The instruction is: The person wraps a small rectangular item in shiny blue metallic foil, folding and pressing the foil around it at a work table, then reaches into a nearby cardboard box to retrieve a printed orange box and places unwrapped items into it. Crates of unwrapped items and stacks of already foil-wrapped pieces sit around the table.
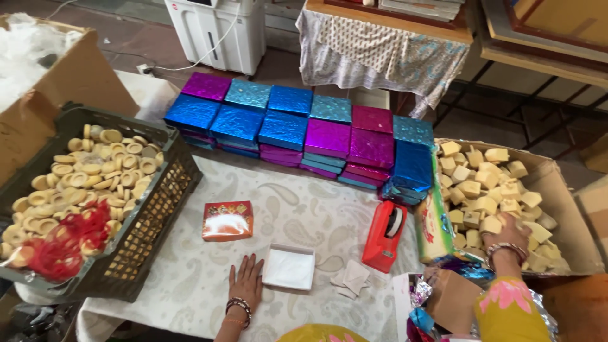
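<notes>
While my right hand [506,237] is down among the pale blocks, this is how things lie.

Pale blocks [487,190]: heaped loose in the cardboard carton [570,209] at my right; my fingers are buried among them, so I cannot tell whether they grip one or lie wide.

Left hand [246,282]: flat on the patterned cloth [285,202], fingers spread and holding nothing, just beside the small open white box [289,267].

Nearby: folded paper scraps [350,278], a red tape dispenser [384,235], a red packet [227,220].

Further out: stacked blue and purple foil-wrapped boxes [304,130]; a dark crate [149,234] of round yellow pieces at my left.

Risk, as I judge it: a block pulled from deep in the heap may tumble its neighbours over the carton's low near edge; my sleeve could drag the crumpled foil [421,294] along.
</notes>
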